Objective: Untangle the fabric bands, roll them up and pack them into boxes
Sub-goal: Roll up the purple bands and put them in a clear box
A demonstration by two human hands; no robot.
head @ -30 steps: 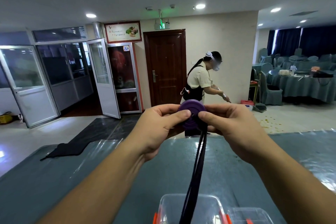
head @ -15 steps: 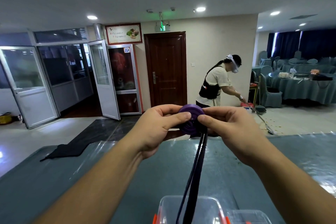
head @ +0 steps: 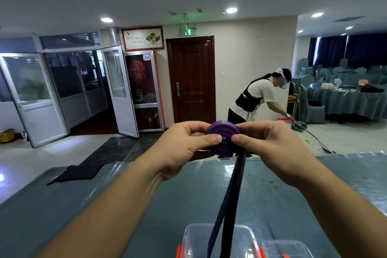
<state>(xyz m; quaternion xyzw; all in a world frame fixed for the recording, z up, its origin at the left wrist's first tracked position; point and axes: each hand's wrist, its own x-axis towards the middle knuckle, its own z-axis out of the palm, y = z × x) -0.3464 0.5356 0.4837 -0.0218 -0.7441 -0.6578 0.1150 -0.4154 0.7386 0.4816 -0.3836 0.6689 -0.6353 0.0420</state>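
Roll: a purple coil of band [head: 224,141], held up in the air above the far edge of the table [head: 146,211], its spiral face turned toward the camera.
Left hand: the left hand [head: 184,148] pinches the roll from the left, thumb across the front face, the other fingers curled behind its upper edge.
Right hand: the right hand [head: 270,148] pinches the roll from the right, thumb tip on the front face just beside the left thumb, fingers curled behind.
Tail: the loose tail [head: 230,195] of the band hangs from the bottom of the roll as two dark strands side by side, running down between the forearms toward the near edge of the table.
Box: a clear plastic box [head: 192,239] with orange clips stands at the near edge of the table, under the tail; the strands cross in front of it and leave the picture at the bottom, and whether they end inside it cannot be told.
Second box: another clear box [head: 289,247] sits just beside the first on its right, only partly in view; contents not readable.
Table cover: teal cloth under a clear plastic sheet.
Cloth: a dark cloth [head: 79,172] lies at the far left edge of the table.
Background: a person [head: 257,98] bends over a dustpan on the floor well beyond the table, near a brown door [head: 192,79].
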